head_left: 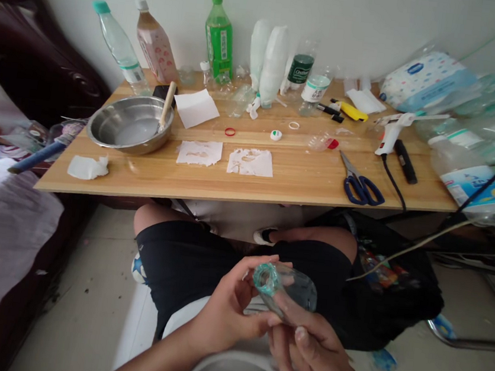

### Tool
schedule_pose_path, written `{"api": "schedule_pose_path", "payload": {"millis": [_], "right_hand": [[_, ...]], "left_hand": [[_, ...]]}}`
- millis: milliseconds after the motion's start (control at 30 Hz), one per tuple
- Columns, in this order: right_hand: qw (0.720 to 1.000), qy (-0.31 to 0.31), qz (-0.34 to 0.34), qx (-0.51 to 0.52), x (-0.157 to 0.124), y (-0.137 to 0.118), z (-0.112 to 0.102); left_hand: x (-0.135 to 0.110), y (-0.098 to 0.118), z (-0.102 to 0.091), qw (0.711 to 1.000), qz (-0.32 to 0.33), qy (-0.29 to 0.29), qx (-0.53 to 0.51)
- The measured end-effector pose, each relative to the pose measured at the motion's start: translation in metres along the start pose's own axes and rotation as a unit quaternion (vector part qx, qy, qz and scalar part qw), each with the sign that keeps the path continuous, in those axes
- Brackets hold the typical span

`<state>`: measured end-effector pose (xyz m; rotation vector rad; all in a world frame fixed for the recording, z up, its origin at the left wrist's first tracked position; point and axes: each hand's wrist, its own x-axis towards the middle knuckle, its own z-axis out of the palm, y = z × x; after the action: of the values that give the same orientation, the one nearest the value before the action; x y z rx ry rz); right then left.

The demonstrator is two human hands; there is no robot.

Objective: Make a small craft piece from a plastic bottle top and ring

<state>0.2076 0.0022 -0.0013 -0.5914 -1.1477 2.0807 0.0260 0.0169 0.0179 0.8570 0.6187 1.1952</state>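
Note:
Over my lap, both hands hold a small clear plastic bottle [293, 289] whose neck carries a teal ring and points toward me. My left hand [228, 308] curls around the neck end, thumb and fingers pinching near the opening. From below and the right, my right hand [304, 350] has its fingers wrapped under the bottle's body. The bottle shows no cap.
A wooden table [248, 179] stands ahead with a steel bowl [130, 123], blue scissors [361, 183], a glue gun [390, 133], paper pieces, loose caps and several bottles along the wall. A bed lies at left, a black bag [397, 280] and cables at right.

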Motion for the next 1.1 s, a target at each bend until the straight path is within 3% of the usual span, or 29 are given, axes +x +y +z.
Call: {"api": "schedule_pose_path", "payload": {"millis": [167, 333, 533, 667, 833, 900, 1033, 1100], "right_hand": [[1.000, 0.004, -0.015, -0.006, 0.003, 0.002, -0.008], [0.994, 0.030, -0.061, -0.082, 0.009, -0.003, -0.014], [0.959, 0.090, -0.153, -0.223, 0.012, -0.010, -0.011], [0.902, 0.113, -0.214, -0.359, 0.013, -0.009, -0.014], [0.762, 0.114, -0.347, -0.535, 0.022, -0.021, -0.014], [0.719, 0.100, -0.388, -0.567, 0.026, -0.027, -0.014], [0.671, 0.064, -0.402, -0.620, 0.026, -0.027, -0.020], [0.652, 0.077, -0.407, -0.635, 0.024, -0.024, -0.023]], "left_hand": [[0.001, -0.001, 0.001, 1.000, -0.010, 0.005, -0.011], [0.003, -0.003, 0.002, 0.999, -0.017, 0.016, -0.049], [0.002, -0.006, 0.005, 0.998, -0.034, 0.017, -0.043], [0.004, -0.007, 0.006, 0.997, -0.044, 0.022, -0.063], [0.006, -0.006, 0.010, 0.994, -0.057, 0.025, -0.092], [0.006, -0.006, 0.011, 0.993, -0.060, 0.026, -0.094], [0.006, -0.007, 0.012, 0.993, -0.063, 0.037, -0.093], [0.005, -0.007, 0.013, 0.993, -0.068, 0.034, -0.090]]}}
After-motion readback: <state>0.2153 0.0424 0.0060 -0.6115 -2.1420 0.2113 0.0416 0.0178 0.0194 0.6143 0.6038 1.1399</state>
